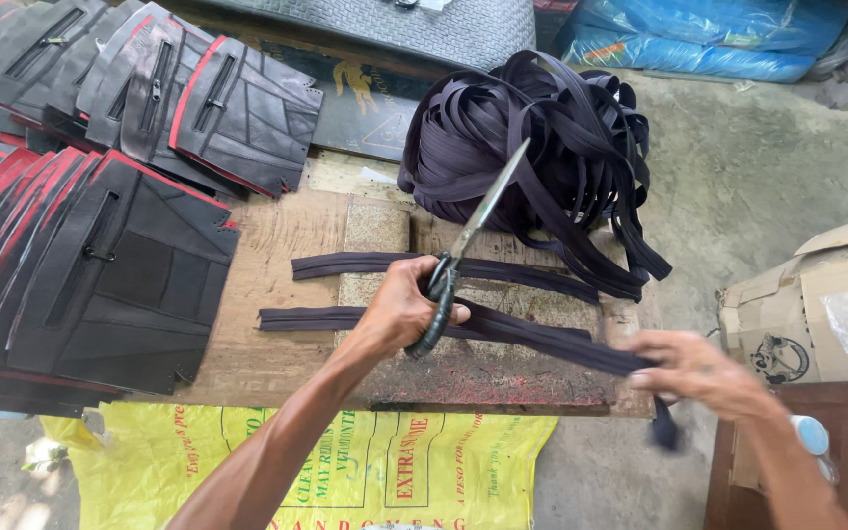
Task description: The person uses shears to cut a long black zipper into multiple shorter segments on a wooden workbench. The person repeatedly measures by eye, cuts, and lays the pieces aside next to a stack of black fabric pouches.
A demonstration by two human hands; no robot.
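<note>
My left hand (399,309) grips the dark handles of a pair of long metal scissors (483,211), whose closed blades point up and away to the right. My right hand (689,368) pinches a dark purple zipper tape strip (542,339) near the board's right edge, and the strip's end hangs below the hand. That strip runs left under my left hand. A second cut strip (345,263) lies parallel just beyond it. Both rest on a worn wooden board (277,236).
A big tangled pile of the same dark tape (542,137) sits behind the board. Stacks of black and red stitched panels with zippers (100,265) fill the left. A yellow printed sack (345,471) lies in front, a cardboard box (817,304) at right, blue bags (699,39) behind.
</note>
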